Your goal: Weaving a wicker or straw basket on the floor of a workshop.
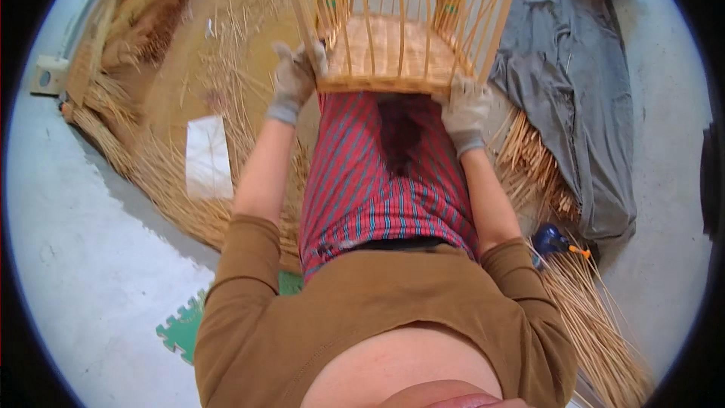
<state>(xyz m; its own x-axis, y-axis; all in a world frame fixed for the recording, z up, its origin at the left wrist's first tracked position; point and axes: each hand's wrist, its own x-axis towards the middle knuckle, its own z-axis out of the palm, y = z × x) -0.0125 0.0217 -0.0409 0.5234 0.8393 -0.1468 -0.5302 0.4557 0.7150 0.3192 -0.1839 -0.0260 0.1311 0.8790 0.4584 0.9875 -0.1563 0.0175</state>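
An unfinished wicker basket is held in front of my lap, its woven base tilted toward me. Thin upright stakes rise from its edges, and two thicker flat corner posts stand at its left and right. A light work glove covers my left hand, which grips the basket's near left corner. On the near right corner my right hand, also gloved, is closed round the edge. The undersides of both grips are hidden. Beyond the stakes show two yellow objects with green bands; their kind is unclear.
Loose split strips litter the brown mat at left, with a white sheet on them. At right, grey cloth partly covers bundled sticks. A blue object with an orange tip lies by another bundle.
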